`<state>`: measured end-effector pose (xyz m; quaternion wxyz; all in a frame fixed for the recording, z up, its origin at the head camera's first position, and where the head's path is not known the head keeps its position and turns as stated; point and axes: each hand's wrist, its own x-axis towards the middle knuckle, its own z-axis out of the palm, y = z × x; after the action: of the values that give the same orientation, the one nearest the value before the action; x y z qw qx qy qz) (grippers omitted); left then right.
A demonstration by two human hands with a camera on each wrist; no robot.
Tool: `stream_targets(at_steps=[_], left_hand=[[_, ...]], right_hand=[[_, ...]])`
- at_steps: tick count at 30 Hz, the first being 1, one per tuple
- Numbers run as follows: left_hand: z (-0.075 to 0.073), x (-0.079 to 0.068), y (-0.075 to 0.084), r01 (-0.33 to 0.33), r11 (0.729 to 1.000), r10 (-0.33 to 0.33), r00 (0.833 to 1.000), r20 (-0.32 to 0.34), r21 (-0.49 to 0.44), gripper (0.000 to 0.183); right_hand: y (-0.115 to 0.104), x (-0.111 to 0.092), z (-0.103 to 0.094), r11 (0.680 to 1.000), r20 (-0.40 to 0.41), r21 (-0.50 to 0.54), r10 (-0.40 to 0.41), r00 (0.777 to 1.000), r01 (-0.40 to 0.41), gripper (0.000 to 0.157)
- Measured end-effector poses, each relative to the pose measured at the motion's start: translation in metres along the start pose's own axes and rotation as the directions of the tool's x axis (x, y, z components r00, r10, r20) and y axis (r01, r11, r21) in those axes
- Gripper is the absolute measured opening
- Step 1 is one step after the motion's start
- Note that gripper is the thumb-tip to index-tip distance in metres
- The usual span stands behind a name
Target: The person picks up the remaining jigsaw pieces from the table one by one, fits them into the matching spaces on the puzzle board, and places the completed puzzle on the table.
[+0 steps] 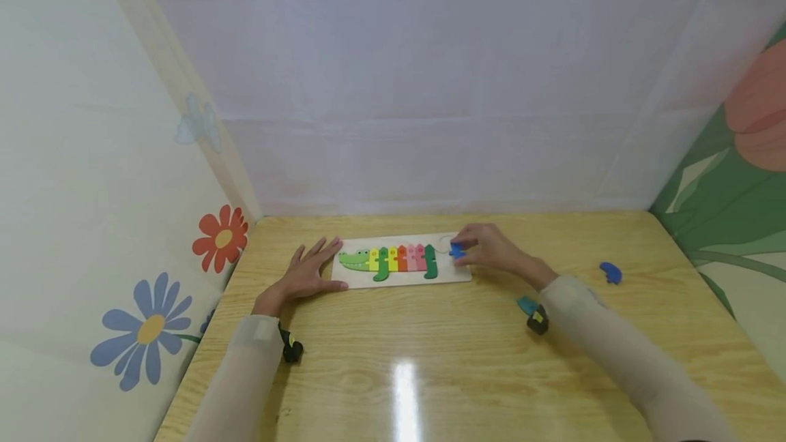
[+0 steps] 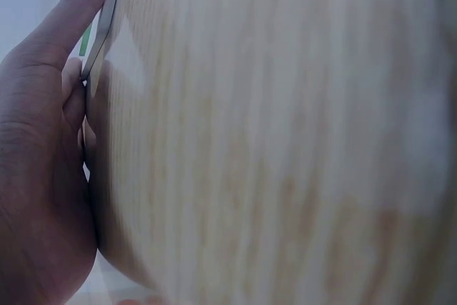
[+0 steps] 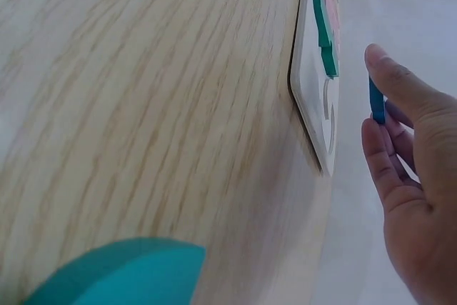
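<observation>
A pale wooden puzzle board (image 1: 453, 273) lies on the table, carrying a row of crocodile pieces (image 1: 402, 259): a green head, then yellow, green, orange and pink segments, with a dark green leg piece on the right. At the board's left end rests my left hand (image 1: 306, 274), fingers spread, thumb at the near corner. My right hand (image 1: 491, 249) pinches a blue puzzle piece (image 1: 457, 250) between thumb and fingertips over the board's right end. In the right wrist view this piece (image 3: 376, 101) is edge-on and raised off the board, beside bare outlined recess lines.
A dark blue curved piece (image 1: 610, 272) lies on the table to the right. A teal piece (image 3: 128, 276) sits near my right wrist, partly behind the black wrist camera (image 1: 537, 320) in the head view. A white cloth wall (image 1: 430, 87) rises behind the wooden table (image 1: 356, 374).
</observation>
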<state>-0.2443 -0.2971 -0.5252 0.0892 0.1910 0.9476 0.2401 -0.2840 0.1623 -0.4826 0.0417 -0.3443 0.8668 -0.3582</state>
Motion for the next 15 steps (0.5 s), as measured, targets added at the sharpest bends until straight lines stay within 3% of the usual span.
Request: stream_targets(at_steps=[15], left_hand=[[-0.001,0.000,0.002,-0.002,1.000,0.002,1.000,0.001,0.009,0.108]], right_hand=[[-0.003,0.009,0.015,0.999,0.018,-0.008,0.045,0.999,-0.045,0.050]])
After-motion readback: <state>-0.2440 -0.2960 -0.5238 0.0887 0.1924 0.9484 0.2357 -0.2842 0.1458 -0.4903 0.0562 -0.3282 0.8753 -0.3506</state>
